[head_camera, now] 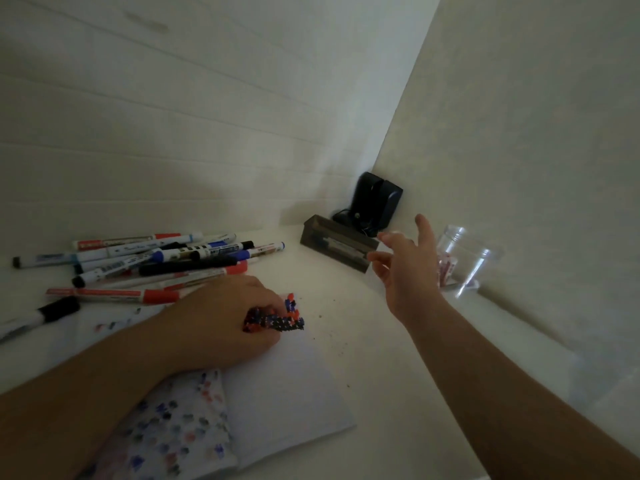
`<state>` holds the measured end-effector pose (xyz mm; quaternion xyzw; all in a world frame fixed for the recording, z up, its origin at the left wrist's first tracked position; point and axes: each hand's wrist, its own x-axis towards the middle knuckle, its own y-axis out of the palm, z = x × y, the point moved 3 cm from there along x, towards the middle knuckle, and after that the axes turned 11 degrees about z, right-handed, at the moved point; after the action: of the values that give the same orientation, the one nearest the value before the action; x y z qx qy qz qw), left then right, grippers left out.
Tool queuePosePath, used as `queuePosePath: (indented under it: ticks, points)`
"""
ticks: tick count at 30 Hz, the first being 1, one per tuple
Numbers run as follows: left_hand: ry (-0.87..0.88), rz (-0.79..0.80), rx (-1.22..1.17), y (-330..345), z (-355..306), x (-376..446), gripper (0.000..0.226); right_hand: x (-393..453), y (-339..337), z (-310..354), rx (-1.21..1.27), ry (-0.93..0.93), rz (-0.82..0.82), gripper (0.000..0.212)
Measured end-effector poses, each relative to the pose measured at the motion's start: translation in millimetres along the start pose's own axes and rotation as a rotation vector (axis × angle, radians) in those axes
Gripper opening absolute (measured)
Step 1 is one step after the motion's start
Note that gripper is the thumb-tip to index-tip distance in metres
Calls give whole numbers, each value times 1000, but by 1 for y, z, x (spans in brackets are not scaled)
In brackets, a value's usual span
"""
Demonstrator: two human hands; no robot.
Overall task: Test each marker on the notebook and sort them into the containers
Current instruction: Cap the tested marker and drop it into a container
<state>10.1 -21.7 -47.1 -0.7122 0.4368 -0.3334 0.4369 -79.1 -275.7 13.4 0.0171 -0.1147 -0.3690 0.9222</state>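
Several markers (152, 263) with red, blue and black caps lie heaped at the left on the white table. An open notebook (284, 393) lies in front of me, its pages dotted with red, blue and black test marks. My left hand (228, 317) rests on the notebook's upper part, fingers curled down onto the page beside a dense patch of marks. My right hand (405, 265) hovers with spread fingers, holding nothing, between a dark brown box (332, 242) with a marker inside and a clear plastic jar (464, 261) with markers in it.
A black device (375, 202) with a cable stands in the corner behind the brown box. Walls close in at the back and the right. Small dark specks lie on the table (346, 306) near the notebook.
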Motion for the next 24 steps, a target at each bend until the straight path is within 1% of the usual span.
queuePosePath:
  ticks: [1, 3, 6, 9, 10, 12, 14, 15, 18, 21, 23, 24]
  points:
    - [4, 21, 8, 1, 0, 0, 34, -4, 9, -3, -46, -6, 29, 71]
    - [10, 39, 16, 2, 1, 0, 35, -12, 31, -15, -214, -32, 150, 65]
    - [19, 72, 25, 2, 1, 1, 34, -22, 72, -38, -522, -83, 434, 42]
    - [52, 111, -30, 2, -2, 1, 22, -22, 117, -53, -826, -240, 745, 22]
    - [53, 120, -45, 2, -2, 1, 20, -20, 129, -57, -920, -295, 830, 20]
    - [46, 120, -64, 2, -2, 1, 19, -14, 150, -67, -1075, -343, 937, 27]
    - [43, 116, -61, 2, -2, 1, 20, -5, 162, -77, -1174, -325, 995, 36]
    - [44, 115, -61, 2, -3, 1, 20, -2, 167, -81, -1216, -325, 1014, 37]
    - [24, 127, -96, 1, -2, 1, 16, 2, 174, -80, -1382, -356, 1031, 28]
    - [-29, 70, -160, -3, 0, 0, 6, -2, 169, -66, -1547, -418, 994, 20]
    - [-75, -19, -268, -6, 5, 1, 14, -4, 154, -53, -1516, -426, 917, 21]
    - [-108, -71, -300, -8, 7, 2, 18, -5, 144, -46, -1405, -404, 881, 22]
